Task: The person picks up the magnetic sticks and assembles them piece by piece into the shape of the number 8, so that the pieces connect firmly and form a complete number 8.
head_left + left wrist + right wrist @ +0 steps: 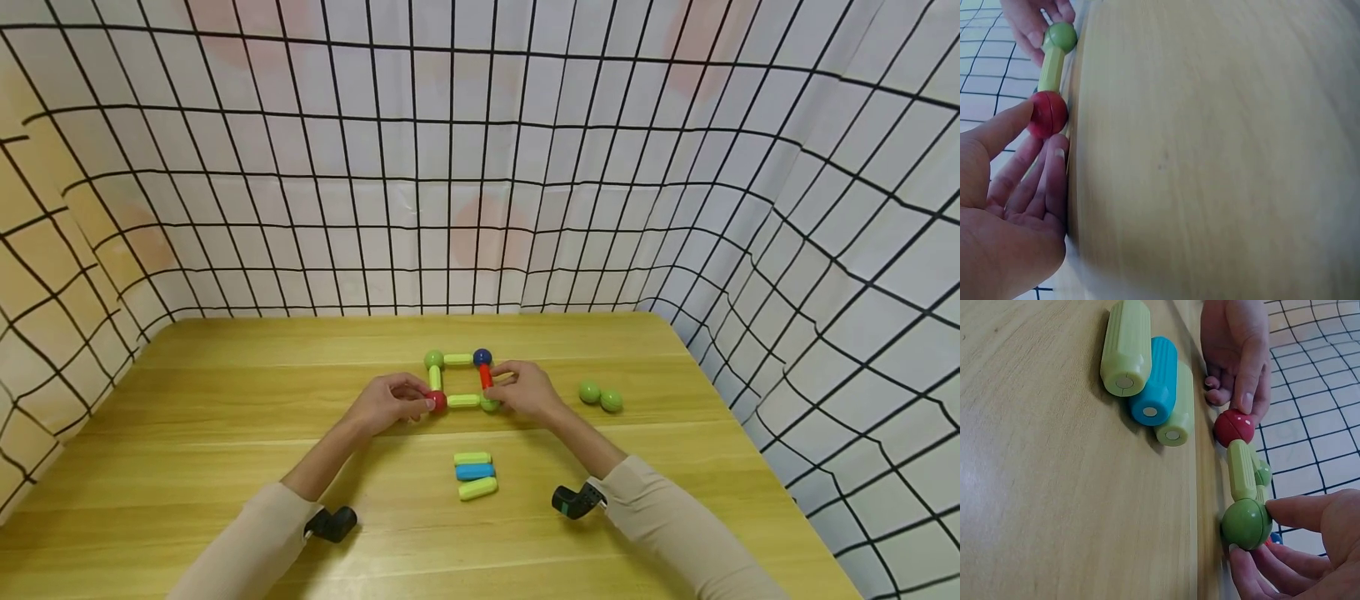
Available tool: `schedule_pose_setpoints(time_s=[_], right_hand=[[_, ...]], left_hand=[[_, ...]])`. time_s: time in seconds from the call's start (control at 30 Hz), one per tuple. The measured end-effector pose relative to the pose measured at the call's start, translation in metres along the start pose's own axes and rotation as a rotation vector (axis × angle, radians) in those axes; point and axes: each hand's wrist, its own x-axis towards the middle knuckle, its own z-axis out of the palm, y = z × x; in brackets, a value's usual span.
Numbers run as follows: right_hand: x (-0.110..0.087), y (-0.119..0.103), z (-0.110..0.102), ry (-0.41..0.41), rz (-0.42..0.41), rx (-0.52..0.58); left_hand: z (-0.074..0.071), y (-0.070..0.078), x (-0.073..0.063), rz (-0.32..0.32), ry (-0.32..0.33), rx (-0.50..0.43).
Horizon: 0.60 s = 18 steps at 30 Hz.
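A square of magnetic rods and balls lies on the wooden table. My left hand (384,406) pinches the red ball (437,402) at its near left corner. At the near right corner my right hand (527,390) holds the green ball (1246,524) between thumb and fingers. A yellow-green rod (463,401) joins these two balls. The red rod (486,378) runs from the held green ball to a dark blue ball (482,357). Another green ball (434,359) forms the far left corner, with yellow-green rods along the left and far sides.
Nearer on the table (225,433) lie a blue rod (475,472) and two yellow-green rods (477,489), side by side. Two loose green balls (589,392) sit to the right. A white backdrop with a black grid (450,208) stands around the table's back and sides.
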Motion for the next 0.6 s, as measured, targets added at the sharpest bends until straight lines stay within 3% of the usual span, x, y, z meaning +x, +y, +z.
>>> schedule_pose_setpoints(time_s=[0.47,0.6], right_hand=[[-0.0010,-0.0016,0.0006,0.019,-0.012,-0.038],[-0.0038,-0.0091,-0.0024,0.101,-0.070,-0.097]], left_hand=[[0.0010,-0.0003,0.0000,-0.006,0.010,-0.021],[0.0013,-0.0005,0.0005,-0.011,0.017,-0.016]])
